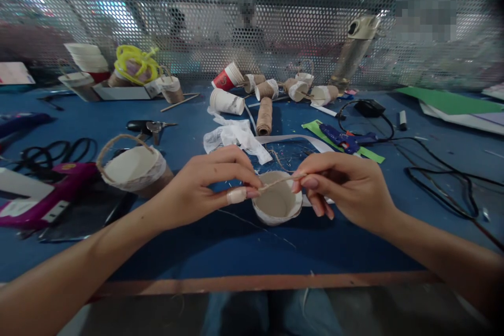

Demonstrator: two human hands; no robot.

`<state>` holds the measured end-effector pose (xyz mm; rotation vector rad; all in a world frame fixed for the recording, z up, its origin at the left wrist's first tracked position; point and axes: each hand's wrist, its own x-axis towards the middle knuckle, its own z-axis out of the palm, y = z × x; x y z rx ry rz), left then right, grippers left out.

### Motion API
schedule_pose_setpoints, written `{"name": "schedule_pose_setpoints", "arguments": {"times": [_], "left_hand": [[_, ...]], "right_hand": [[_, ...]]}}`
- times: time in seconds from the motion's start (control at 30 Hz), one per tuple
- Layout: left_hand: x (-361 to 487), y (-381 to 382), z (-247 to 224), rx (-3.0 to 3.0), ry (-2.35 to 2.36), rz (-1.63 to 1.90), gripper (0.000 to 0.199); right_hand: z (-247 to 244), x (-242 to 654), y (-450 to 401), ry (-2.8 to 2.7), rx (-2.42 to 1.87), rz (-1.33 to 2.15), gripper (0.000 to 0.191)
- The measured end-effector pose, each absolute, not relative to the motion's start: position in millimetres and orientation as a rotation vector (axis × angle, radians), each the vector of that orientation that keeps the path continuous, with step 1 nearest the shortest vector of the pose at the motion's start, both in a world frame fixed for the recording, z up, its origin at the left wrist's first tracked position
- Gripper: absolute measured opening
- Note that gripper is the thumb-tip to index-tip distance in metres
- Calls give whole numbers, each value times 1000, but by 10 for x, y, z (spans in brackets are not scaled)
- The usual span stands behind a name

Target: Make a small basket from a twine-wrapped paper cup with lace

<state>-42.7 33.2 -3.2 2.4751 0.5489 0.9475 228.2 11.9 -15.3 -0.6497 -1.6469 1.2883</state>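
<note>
One left hand (228,181) pinches one twine strand (275,181) between thumb and fingers, above one cup (277,205) on the blue table (205,252); to its right, one right hand (342,184) pinches the same strand's other end.

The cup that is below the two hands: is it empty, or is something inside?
It looks empty: the cup is open at the top, and only its pale inside shows, with the twine passing above.

A craft workspace, shown by glue guns (346,139), twine (264,116) and paper cups (227,102).
</note>
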Motion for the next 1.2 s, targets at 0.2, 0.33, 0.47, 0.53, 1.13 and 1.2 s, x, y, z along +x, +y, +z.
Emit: {"name": "schedule_pose_setpoints", "arguments": {"times": [0.2, 0.33, 0.47, 0.53, 1.13, 1.2], "left_hand": [[-398, 317, -20, 2486, 503, 975, 4], [-378, 309, -21, 2505, 466, 994, 6], [-364, 309, -27, 2526, 461, 1001, 6], [-356, 303, -24, 2545, 446, 1004, 7], [-283, 208, 88, 2569, 339, 1010, 19], [-279, 196, 109, 2568, 340, 1013, 20]], "right_hand": [[-114, 2249, 137, -1557, -615, 1354, 7], [-112, 2240, 142, -1530, -651, 1366, 9], [-118, 2252, 128, -1548, -644, 1358, 12], [-119, 2259, 126, -1564, -638, 1350, 13], [-109, 2231, 138, -1596, -618, 1348, 13], [-104, 2228, 141, -1590, -629, 1373, 14]]}}
